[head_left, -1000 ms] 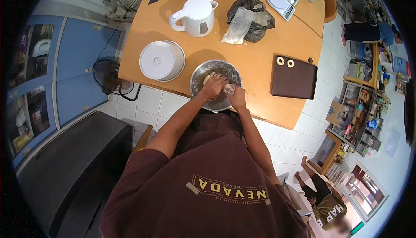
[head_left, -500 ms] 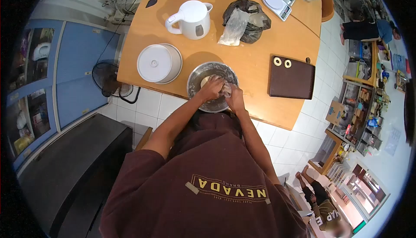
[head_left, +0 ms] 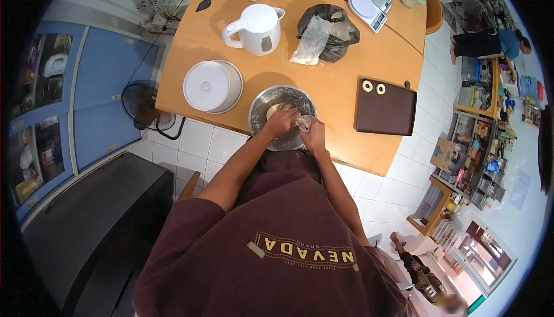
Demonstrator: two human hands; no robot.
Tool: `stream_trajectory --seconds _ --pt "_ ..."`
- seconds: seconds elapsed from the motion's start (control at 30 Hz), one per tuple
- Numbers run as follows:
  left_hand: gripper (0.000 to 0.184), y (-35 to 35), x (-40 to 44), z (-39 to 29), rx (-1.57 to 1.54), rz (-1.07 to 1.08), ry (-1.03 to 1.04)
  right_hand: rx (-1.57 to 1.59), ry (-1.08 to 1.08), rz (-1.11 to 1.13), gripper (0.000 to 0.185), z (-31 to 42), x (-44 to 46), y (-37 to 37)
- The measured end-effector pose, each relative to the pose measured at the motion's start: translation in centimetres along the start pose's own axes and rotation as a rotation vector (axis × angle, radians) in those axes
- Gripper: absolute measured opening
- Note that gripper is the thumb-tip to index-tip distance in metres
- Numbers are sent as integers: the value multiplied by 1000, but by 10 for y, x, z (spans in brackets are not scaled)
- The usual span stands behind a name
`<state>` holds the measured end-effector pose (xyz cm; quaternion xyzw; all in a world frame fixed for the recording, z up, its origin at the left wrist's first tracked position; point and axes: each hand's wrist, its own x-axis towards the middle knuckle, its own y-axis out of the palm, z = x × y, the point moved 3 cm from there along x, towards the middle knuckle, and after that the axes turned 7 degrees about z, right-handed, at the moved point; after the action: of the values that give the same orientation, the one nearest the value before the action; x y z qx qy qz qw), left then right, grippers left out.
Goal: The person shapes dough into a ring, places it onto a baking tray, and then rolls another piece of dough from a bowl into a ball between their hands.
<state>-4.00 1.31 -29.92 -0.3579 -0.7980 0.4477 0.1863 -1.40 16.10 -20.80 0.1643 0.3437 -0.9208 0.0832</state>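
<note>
A metal mixing bowl (head_left: 258,100) with pale smears on its inner wall stands at the table's near edge. Inside it, pale dough (head_left: 272,110) shows beside my left hand (head_left: 281,120). The fingers of that hand are bent inward low in the bowl, and what they grip is hidden. At the bowl's right side, my right hand (head_left: 313,134) is closed on a crumpled, translucent piece of plastic (head_left: 303,123). Two pale dough rings (head_left: 380,89) lie on a dark baking tray (head_left: 385,114) to the right.
Left of the bowl is a lidded white container (head_left: 206,85), with a white kettle (head_left: 259,30) behind it. A black plastic bag (head_left: 340,47) holds a clear bag of white powder (head_left: 311,41). A kitchen scale (head_left: 366,8) sits farther back. Two other people are off to the right.
My hands have moved slightly apart inside the bowl, the right one drawing the crumpled plastic a little toward me. The view has shifted slightly.
</note>
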Motion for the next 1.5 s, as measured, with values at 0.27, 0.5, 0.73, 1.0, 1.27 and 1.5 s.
stream_trajectory --seconds 0.27,0.5,0.73,1.0,1.27,1.5 --pt "43 15 -2 8 25 41 -35 0 -17 -70 35 23 -16 -13" --pt "44 -5 5 0 26 206 -117 17 -160 -221 26 27 -28 -20" --pt "45 -7 6 0 32 208 -130 180 -15 -222 19 26 -34 -26" --pt "52 -22 8 -6 -91 160 -134 236 40 -174 25 8 -23 -22" --pt "40 -33 2 -15 -287 66 41 242 39 -153 26 15 -16 -21" --pt "34 -30 1 -16 -195 25 63 168 29 -138 25 17 -23 -25"
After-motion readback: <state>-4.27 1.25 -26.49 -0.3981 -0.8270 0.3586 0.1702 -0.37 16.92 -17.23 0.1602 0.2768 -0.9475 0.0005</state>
